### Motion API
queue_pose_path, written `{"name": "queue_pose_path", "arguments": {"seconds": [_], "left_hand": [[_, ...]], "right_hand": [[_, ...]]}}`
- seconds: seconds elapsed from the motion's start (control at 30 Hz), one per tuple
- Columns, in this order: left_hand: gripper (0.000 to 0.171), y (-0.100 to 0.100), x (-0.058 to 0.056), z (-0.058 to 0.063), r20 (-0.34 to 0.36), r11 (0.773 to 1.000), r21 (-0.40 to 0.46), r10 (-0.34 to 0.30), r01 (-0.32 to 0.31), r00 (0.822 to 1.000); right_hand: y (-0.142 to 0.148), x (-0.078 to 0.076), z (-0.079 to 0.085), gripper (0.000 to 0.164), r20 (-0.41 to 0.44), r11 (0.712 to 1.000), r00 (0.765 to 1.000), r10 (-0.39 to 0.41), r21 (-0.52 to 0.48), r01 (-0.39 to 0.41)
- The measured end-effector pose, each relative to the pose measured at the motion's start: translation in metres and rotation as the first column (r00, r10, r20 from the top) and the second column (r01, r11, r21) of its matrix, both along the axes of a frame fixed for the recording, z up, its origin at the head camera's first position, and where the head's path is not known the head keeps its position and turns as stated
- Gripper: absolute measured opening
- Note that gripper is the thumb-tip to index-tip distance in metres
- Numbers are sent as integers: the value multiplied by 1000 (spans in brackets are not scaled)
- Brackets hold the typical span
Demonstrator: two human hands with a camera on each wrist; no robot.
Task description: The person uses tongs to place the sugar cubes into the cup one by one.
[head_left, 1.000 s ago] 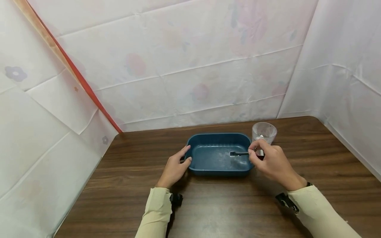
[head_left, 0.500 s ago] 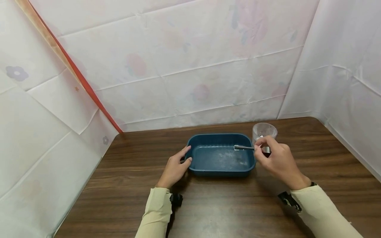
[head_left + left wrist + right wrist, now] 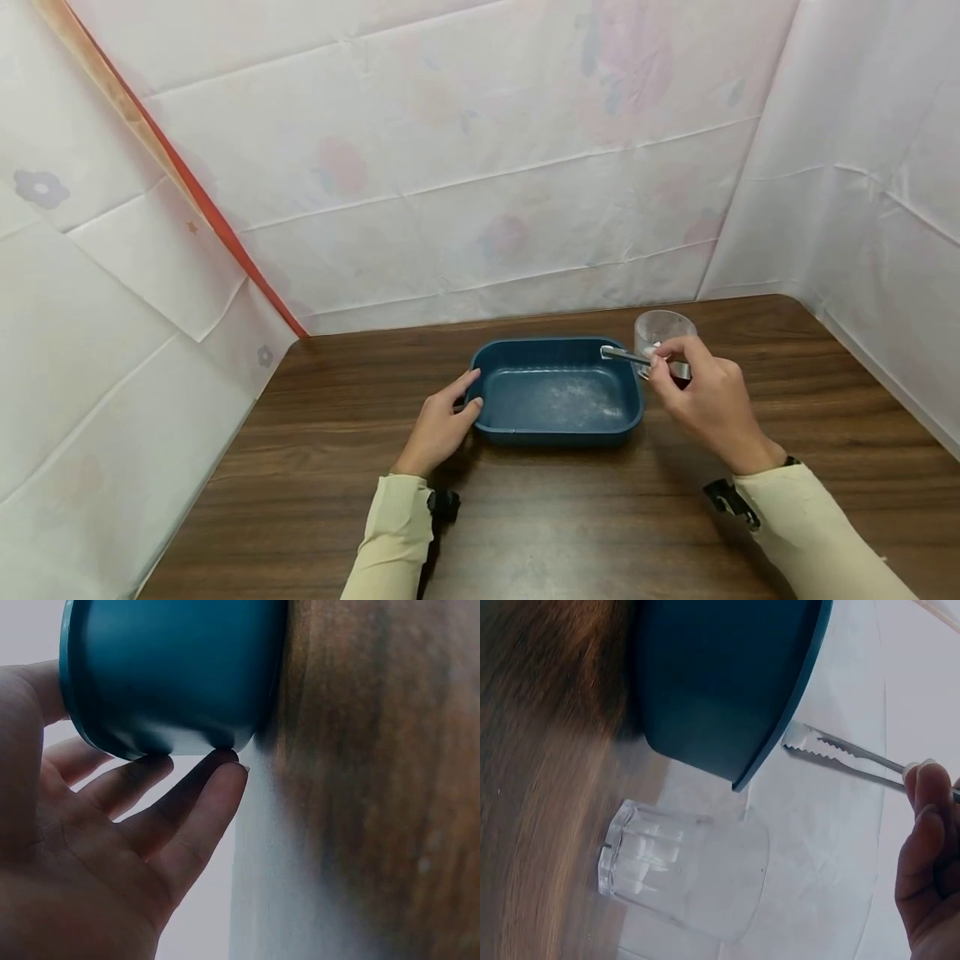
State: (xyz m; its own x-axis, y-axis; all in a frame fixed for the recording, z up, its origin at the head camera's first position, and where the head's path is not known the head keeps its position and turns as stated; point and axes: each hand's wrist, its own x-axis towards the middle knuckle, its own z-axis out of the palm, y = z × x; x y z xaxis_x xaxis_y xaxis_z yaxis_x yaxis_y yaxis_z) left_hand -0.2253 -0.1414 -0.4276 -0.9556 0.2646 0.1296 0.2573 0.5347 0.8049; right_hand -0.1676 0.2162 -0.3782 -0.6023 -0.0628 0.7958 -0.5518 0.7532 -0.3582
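Note:
A blue rectangular dish (image 3: 525,396) stands on the table. My left hand (image 3: 438,427) holds its left end, with thumb and forefinger over the rim and the other fingers against the outer wall (image 3: 180,682). Metal tongs (image 3: 632,358) are pinched in my right hand (image 3: 705,404). Their serrated tips grip a small white cube (image 3: 796,737), just above the dish's far right corner. Close behind the right hand stands a clear glass (image 3: 663,323). Several white cubes (image 3: 652,847) lie at the bottom of the glass.
Brown wood-grain tabletop (image 3: 337,400) surrounds the dish, bordered at the back by a pale patterned cloth (image 3: 420,225). Another cloth wall (image 3: 862,250) rises along the right side. Whitish smudges mark the dish floor.
My right hand has drawn the tongs back and to the right, lifting their tips from low inside the dish to its far right rim. The left hand and dish stay put.

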Motion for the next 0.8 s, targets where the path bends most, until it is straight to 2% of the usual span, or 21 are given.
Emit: {"name": "queue_pose_path", "arguments": {"seconds": [0.13,0.3,0.47,0.8], "left_hand": [[50,-1,2,-1,6,1000,-3,10,-10,1000],[49,-2,4,-1,13,1000,-7,20,-20,1000],[49,-1,3,0,12,1000,-11,21,-21,1000],[49,2,1,3,11,1000,-7,7,-7,1000]], "right_hand": [[2,-2,-1,14,4,999,999,-40,-13,40],[6,-6,-4,11,-37,996,996,-86,-34,85],[11,-8,-5,11,-52,994,993,-102,-47,99],[13,-4,-2,13,-25,990,991,-128,-64,127]]}}
